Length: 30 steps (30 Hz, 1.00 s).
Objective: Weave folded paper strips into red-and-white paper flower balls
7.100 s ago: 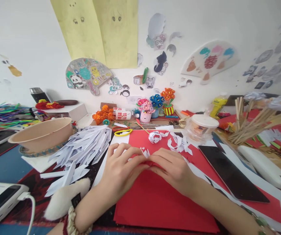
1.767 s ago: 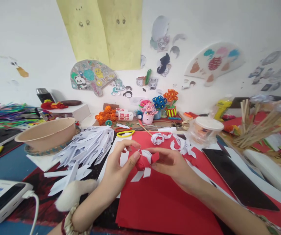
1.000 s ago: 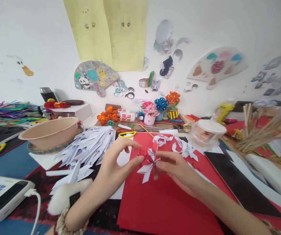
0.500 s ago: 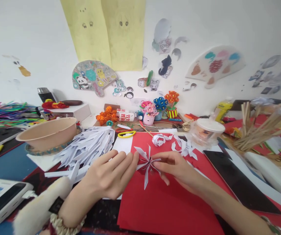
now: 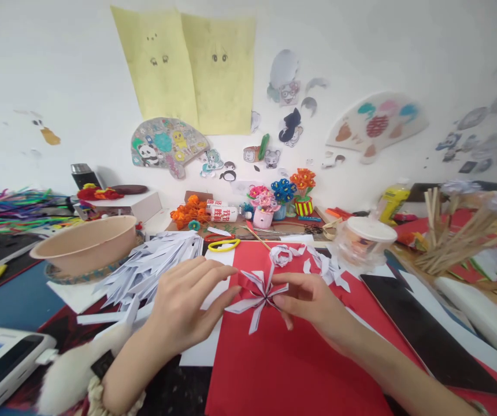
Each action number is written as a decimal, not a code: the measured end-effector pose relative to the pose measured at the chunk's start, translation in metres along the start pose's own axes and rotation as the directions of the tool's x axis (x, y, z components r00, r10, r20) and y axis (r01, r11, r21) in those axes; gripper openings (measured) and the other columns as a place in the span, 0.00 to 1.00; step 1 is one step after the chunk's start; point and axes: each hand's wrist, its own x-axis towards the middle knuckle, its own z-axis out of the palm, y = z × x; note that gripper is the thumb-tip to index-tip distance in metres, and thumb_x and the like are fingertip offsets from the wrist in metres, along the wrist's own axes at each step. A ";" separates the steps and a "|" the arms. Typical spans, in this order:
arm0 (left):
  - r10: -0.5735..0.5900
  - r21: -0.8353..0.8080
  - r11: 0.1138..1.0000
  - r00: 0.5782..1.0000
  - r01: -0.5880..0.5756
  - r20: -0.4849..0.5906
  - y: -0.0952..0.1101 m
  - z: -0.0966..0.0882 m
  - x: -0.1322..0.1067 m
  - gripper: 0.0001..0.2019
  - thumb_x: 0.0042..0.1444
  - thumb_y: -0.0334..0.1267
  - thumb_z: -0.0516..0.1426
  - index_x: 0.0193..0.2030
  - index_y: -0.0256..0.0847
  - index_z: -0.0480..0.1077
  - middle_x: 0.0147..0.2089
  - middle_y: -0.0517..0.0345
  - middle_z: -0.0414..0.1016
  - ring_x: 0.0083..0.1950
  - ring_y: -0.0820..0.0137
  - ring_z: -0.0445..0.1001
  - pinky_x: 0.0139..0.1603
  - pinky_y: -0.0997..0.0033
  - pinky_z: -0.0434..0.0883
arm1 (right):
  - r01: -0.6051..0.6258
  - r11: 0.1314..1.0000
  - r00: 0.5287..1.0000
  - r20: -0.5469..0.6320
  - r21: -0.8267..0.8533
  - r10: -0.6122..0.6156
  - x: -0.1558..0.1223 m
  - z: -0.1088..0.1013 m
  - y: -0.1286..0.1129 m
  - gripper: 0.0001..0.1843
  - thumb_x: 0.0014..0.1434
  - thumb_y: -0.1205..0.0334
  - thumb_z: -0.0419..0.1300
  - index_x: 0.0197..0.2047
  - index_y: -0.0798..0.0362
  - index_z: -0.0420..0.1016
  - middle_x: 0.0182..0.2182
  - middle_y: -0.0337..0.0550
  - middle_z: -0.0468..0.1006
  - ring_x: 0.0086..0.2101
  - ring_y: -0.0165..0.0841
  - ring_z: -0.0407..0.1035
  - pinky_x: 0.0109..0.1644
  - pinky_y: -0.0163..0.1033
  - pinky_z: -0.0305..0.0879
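A folded white paper flower (image 5: 258, 306) with several narrow, dark-edged petals fanning out from a dark centre is held over the red paper (image 5: 292, 370). My right hand (image 5: 315, 303) pinches it from the right, thumb and forefinger close to the centre. On the flower's other side is my left hand (image 5: 192, 300), its thumb and forefinger apart, their tips beside the left petals. Whether those tips touch a petal I cannot tell. Behind the flower lie a rolled white paper rose (image 5: 282, 255) and loose white paper scraps (image 5: 326, 268).
Folded white paper strips (image 5: 148, 266) are heaped at left, near a beige basin (image 5: 86, 242). Yellow-handled scissors (image 5: 223, 245) lie behind. A black tablet-like slab (image 5: 430, 332) is at right, below a lidded tub (image 5: 365, 237). A white device (image 5: 6, 361) sits front left.
The left fingers have come apart from their pinch at a petal and shifted slightly left. The flower has turned a little in the right hand, and the view has tilted up slightly.
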 end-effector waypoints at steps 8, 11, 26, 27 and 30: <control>-0.436 -0.420 0.761 0.869 0.494 0.232 0.009 0.008 0.011 0.09 0.59 0.45 0.60 0.36 0.42 0.74 0.33 0.58 0.77 0.29 0.72 0.69 0.30 0.73 0.65 | 0.053 0.998 0.999 -0.012 0.046 -0.053 0.001 -0.002 0.007 0.20 0.53 0.53 0.71 0.48 0.48 0.78 0.28 0.38 0.78 0.26 0.30 0.73 0.36 0.38 0.70; -0.510 -0.492 0.644 0.808 0.586 0.295 0.011 0.012 0.010 0.13 0.57 0.49 0.61 0.32 0.40 0.72 0.30 0.60 0.73 0.28 0.73 0.65 0.29 0.73 0.62 | 0.039 0.997 0.999 0.003 0.060 -0.039 0.000 -0.001 0.004 0.19 0.53 0.52 0.70 0.47 0.51 0.78 0.29 0.40 0.79 0.28 0.31 0.74 0.39 0.39 0.70; -0.571 -0.678 0.101 0.601 0.728 0.560 0.031 0.023 0.015 0.21 0.51 0.56 0.63 0.26 0.39 0.69 0.23 0.63 0.67 0.25 0.76 0.59 0.27 0.75 0.57 | 0.018 0.996 0.999 0.035 0.084 -0.021 -0.004 0.010 0.000 0.43 0.47 0.48 0.73 0.61 0.41 0.57 0.48 0.44 0.74 0.41 0.36 0.73 0.44 0.42 0.70; -0.564 -0.682 0.098 0.605 0.725 0.562 0.031 0.024 0.014 0.21 0.52 0.57 0.63 0.27 0.39 0.69 0.24 0.63 0.67 0.26 0.75 0.60 0.28 0.75 0.57 | -0.011 0.994 0.999 0.042 0.109 0.007 -0.005 0.011 0.000 0.44 0.45 0.50 0.75 0.61 0.41 0.57 0.45 0.42 0.75 0.38 0.35 0.73 0.41 0.41 0.70; -0.562 -0.674 0.099 0.600 0.732 0.569 0.032 0.026 0.013 0.21 0.52 0.57 0.63 0.29 0.38 0.68 0.26 0.61 0.69 0.28 0.74 0.64 0.31 0.74 0.60 | -0.089 0.983 0.996 0.002 0.163 0.090 -0.007 0.013 0.000 0.44 0.41 0.56 0.77 0.57 0.42 0.59 0.38 0.37 0.76 0.34 0.32 0.72 0.36 0.37 0.68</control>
